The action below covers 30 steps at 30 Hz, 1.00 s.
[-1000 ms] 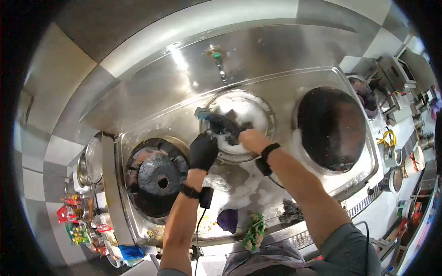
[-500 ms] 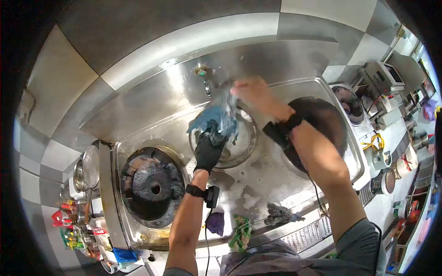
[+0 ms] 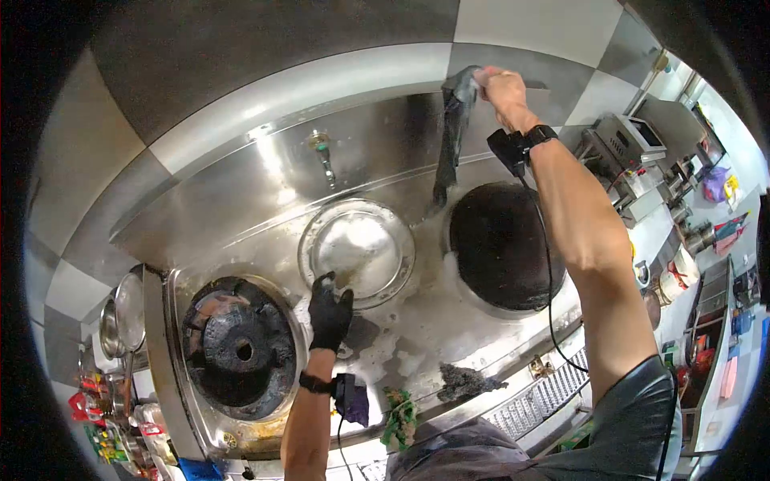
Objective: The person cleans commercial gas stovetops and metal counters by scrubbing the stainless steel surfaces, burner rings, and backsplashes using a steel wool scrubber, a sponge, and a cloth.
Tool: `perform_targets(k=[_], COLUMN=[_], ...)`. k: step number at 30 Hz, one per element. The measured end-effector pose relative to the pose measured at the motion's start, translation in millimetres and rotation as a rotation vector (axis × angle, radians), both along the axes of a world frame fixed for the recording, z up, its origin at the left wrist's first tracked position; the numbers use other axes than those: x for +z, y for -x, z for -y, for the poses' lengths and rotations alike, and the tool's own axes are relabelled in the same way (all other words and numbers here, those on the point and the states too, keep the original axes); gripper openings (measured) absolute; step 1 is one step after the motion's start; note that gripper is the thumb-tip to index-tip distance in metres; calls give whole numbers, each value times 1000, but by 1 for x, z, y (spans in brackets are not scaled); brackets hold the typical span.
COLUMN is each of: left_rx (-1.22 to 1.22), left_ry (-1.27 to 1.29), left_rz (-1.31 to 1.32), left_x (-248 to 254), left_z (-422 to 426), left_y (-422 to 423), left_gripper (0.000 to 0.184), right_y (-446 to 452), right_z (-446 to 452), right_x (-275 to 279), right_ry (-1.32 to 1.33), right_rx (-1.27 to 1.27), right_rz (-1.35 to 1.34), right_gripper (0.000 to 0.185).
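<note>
My bare right hand [image 3: 502, 90] is raised at the back wall of the steel counter, its fingers closed on a wet dark cloth [image 3: 454, 132] that hangs down toward the counter. Below and left, my left hand [image 3: 330, 314] in a black glove has its fingers apart and holds nothing. It is beside the near left rim of a round metal basin [image 3: 310, 276], which has shallow liquid in it. Above the basin, a small faucet [image 3: 325, 164] sticks out from the back wall.
A black burner [image 3: 233, 333] lies left and a round dark pan [image 3: 501, 248] right. Along the front edge are a purple cloth [image 3: 355, 407], a green and beige cloth [image 3: 399, 418] and a dark scouring mesh [image 3: 467, 381]. Strainers [image 3: 130, 313] stand far left.
My right hand has moved up and to the right with the cloth, away from the basin. My left hand has let go of the cloth and dropped lower. The view has shifted.
</note>
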State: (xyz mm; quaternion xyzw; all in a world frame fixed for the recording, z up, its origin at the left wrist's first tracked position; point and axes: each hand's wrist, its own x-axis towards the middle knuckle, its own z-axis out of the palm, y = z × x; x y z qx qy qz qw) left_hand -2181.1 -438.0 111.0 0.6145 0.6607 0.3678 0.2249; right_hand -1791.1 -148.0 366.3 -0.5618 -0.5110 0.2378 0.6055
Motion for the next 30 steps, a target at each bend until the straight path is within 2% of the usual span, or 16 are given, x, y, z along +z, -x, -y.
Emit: perform_targets(k=[1,2,4,5,7,11,13,14,16,17,20,22,24,26,29,30], left_rx=[-14,-25,21,-14,22,75,39,30,-60,-72,-138,-163,-180,-257,-338,-437], left_ry=[-49,-98,-2,-124,-82,38,21,26,-18,11,-15,14,28,-116,-78,-215], left_rz=[-20,-38,49,-150,-84,27,-35,-36,-161,-134,-65,-133,39,-107,-28,-53], left_x=[-11,-21,-25,-24,-26,-45,-54,-58,-41,-43,-34,-38,-31,-11,14,21], left_z=[3,7,11,15,18,16,9,5,-1,-6,-22,-35,-44,-51,-66,-71], left_y=[3,7,4,1,-14,-64,-94,-108,-145,-159,-203,-223,-248,-276,-328,-346], left_gripper=[52,51,50,49,48,47,48,48,48,47,47,48,50,48,45,44], right_y=[-20,-34,-64,-80,-104,-150,-183,-202,-233,-248,-293,-310,-330,-348,-396,-407], right_z=[-3,-10,-20,-24,-28,-32,-42,-44,-43,-41,-29,-6,19,46,64,75], right_x=[2,2,1,1,6,10,2,0,-2,-4,-12,-6,2,8,-1,0], right_ry=[93,91,55,54,28,-3,-23,-19,5,16,22,21,33,66,-18,-14], right_rx=[-120,-129,-175,-181,-21,-54,-12,-20,8,13,34,123,112,86,158,139], right_rz=[143,152,26,35,-55,-227,-82,-84,-176,-209,-135,-235,-193,-158,-246,-247], right_gripper=[24,24,23,23,31,36,21,21,36,43,42,41,41,41,28,28])
